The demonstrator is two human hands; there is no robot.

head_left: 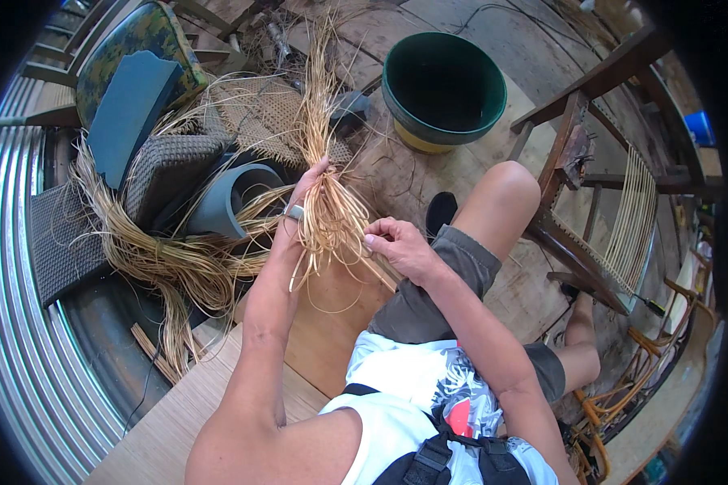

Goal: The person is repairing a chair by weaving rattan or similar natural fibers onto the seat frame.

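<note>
My left hand (311, 184) is closed around a bundle of golden cane strands (323, 105). Above the fist the strands fan out in a long loose tail; below it they hang in many loops. At the lower right side of these loops is my right hand (396, 245), its thumb and forefinger pinched together at the edge of the bundle. Whether a single strand lies between those fingertips is too fine to make out. A larger coil of similar cane (162, 259) rests to the left of my left forearm.
A green bucket (445, 89) with a yellow base stands ahead. On the right, a wooden chair frame (578, 194) has cane strands strung across its seat. At left are a grey pipe piece (218, 202), a blue board (133, 113), woven cane sheet (259, 113) and corrugated metal (24, 307).
</note>
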